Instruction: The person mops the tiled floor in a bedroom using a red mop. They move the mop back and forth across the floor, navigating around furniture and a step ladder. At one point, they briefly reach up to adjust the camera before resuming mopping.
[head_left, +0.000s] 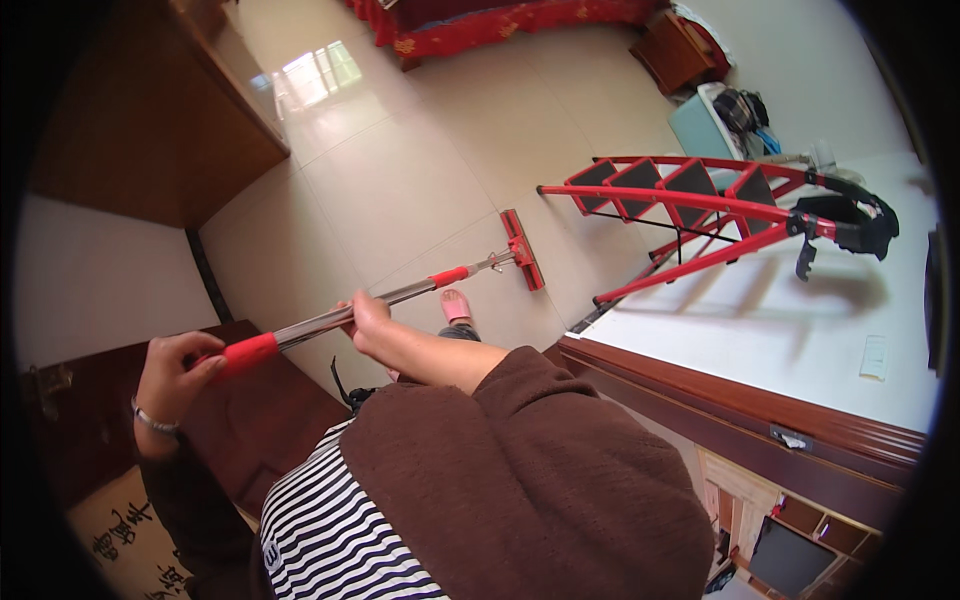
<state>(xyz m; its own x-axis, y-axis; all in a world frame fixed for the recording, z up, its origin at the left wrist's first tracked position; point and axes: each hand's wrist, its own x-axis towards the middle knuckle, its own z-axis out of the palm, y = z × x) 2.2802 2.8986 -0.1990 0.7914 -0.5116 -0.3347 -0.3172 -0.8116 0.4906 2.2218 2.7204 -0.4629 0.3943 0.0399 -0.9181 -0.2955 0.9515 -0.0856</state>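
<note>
A sponge mop point(410, 291) with a silver shaft and red grips reaches from the lower left to the middle of the picture. Its red mop head point(522, 250) rests on the tiled floor point(400, 180). My left hand point(172, 375), with a bracelet at the wrist, is closed round the red grip at the top end. Farther down, my right hand point(366, 320) is wrapped round the metal shaft; part of its fingers is hidden behind the wrist. One foot in a pink slipper point(456, 306) stands beside the shaft.
A red folding stepladder point(690, 205) leans by the white wall on the right. Behind it stands a light blue bin point(708, 125). A red-draped bed point(500, 25) is at the far side, a brown cabinet point(150, 110) at the far left. A dark red door point(240, 430) stands at left.
</note>
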